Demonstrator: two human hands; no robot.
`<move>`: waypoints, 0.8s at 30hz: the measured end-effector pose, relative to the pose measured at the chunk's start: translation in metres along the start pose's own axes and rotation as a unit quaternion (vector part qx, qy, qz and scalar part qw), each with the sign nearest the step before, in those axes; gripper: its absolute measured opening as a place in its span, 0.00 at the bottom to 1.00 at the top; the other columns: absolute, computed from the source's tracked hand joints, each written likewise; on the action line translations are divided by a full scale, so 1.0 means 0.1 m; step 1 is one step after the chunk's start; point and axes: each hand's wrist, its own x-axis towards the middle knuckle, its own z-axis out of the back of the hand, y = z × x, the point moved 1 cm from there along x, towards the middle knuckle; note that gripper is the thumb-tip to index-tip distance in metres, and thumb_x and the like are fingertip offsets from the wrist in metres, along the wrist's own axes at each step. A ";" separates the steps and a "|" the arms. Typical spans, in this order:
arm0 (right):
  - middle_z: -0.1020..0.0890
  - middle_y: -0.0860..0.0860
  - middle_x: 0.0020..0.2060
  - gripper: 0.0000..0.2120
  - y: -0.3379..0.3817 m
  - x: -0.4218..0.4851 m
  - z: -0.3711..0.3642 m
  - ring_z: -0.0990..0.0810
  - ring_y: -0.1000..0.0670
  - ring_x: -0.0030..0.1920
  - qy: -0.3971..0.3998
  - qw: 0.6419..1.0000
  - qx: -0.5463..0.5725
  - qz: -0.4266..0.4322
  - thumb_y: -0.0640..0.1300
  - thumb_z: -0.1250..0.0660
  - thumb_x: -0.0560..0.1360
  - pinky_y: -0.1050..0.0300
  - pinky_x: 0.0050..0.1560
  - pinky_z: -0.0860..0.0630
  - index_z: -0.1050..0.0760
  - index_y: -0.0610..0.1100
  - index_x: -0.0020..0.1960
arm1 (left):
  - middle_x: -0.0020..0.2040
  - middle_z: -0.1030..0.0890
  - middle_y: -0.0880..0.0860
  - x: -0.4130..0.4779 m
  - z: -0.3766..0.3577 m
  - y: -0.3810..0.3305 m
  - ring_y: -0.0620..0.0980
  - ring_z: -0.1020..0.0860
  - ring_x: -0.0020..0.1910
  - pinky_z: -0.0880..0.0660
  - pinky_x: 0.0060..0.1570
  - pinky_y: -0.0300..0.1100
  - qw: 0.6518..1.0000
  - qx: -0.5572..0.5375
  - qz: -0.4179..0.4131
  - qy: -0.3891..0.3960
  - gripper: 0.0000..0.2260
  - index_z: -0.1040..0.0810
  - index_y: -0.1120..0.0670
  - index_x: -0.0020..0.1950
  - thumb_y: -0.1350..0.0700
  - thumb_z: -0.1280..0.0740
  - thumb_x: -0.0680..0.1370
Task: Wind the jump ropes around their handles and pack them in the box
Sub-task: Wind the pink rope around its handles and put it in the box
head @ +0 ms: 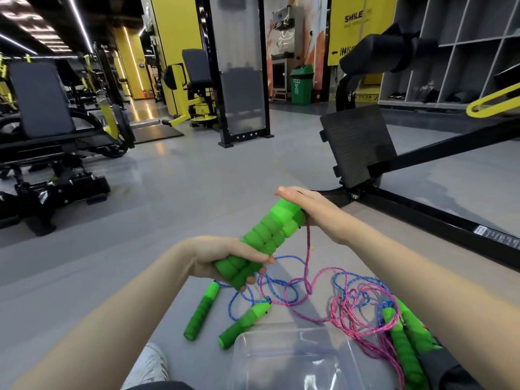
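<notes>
Two green handles (267,237) are held side by side in the left hand (225,260), whose fingers are curled round their lower ends. They are tilted, with their top ends pointed up and away to the flat right hand (304,204) laid on them. A pink rope (309,277) is hung from them to the floor (197,192), where two loose handles (201,313) on a blue rope (242,299) are laid just below the left hand, the last two handles (405,347) are seen under the right arm, and one clear box (295,361) is set below both hands.
</notes>
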 end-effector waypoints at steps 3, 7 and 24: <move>0.17 0.52 0.34 0.31 -0.03 -0.04 0.01 0.20 0.55 0.35 0.019 0.999 0.000 -0.048 0.70 0.36 0.62 0.58 0.46 0.27 0.18 0.43 0.45 | 0.43 0.22 0.49 0.02 -0.07 -0.02 0.44 0.22 0.37 0.24 0.40 0.39 0.998 0.058 0.002 -0.006 0.13 0.23 0.50 0.51 0.57 0.32 0.68; 0.26 0.47 0.21 0.23 -0.05 -0.12 -0.03 0.31 0.47 0.20 0.047 0.997 -0.013 -0.058 0.57 0.40 0.75 0.58 0.28 0.34 0.25 0.45 0.27 | 0.44 0.23 0.50 0.01 -0.06 0.00 0.44 0.22 0.38 0.24 0.43 0.39 0.998 0.066 0.014 0.009 0.14 0.23 0.51 0.51 0.57 0.30 0.66; 0.31 0.53 0.22 0.07 -0.31 -0.18 0.09 0.26 0.46 0.32 0.134 0.979 0.110 -0.111 0.35 0.33 0.72 0.50 0.52 0.22 0.25 0.42 0.49 | 0.36 0.23 0.52 -0.05 0.16 0.06 0.48 0.28 0.29 0.30 0.30 0.37 0.994 -0.035 -0.015 -0.099 0.33 0.22 0.55 0.54 0.28 0.40 0.68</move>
